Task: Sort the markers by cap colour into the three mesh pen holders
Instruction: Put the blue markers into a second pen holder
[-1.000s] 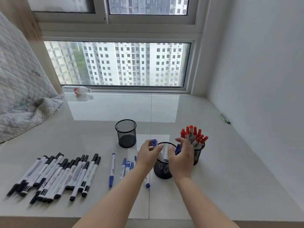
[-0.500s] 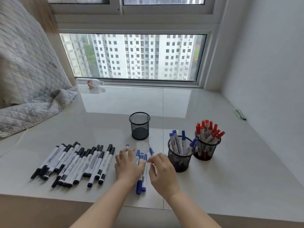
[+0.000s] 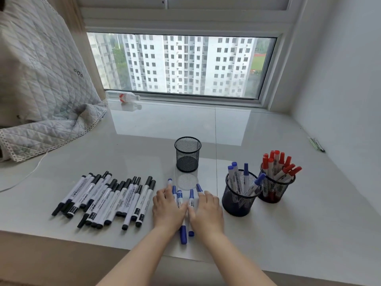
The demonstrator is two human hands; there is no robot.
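Several blue-capped markers [image 3: 179, 198] lie on the white sill in front of me. My left hand [image 3: 168, 209] and my right hand [image 3: 207, 210] rest side by side on top of them, fingers laid over the barrels. Whether any marker is gripped is hidden under the palms. An empty black mesh holder [image 3: 187, 154] stands behind the hands. To the right, a second mesh holder [image 3: 240, 198] has several blue-capped markers, and a third [image 3: 276, 187] is full of red-capped ones. A row of black-capped markers [image 3: 107, 199] lies at the left.
A quilted grey blanket [image 3: 41, 96] drapes over the sill's left end, with a white cable [image 3: 26, 176] below it. A small bottle [image 3: 128, 98] lies by the window frame. Thin green sticks [image 3: 316, 143] lie near the right wall. The sill's front edge is just under my wrists.
Both hands left the blue holder, where they had put markers in, came back toward me and settled on the loose blue markers. The camera moved closer and tilted.
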